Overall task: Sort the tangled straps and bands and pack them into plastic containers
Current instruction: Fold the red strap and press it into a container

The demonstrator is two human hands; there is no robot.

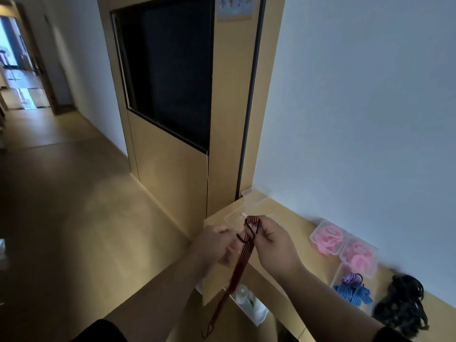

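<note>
A pale bluish wall fills the view from twelve to three o'clock. A light wood door with a dark glass pane stands at twelve. Tan floor stretches toward nine, down a corridor to a bright doorway at ten. A wooden table sits at five.

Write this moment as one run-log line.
left hand: grips red-black straps | right hand: pinches their top | pink bands: packed | black pile: unsorted
</note>
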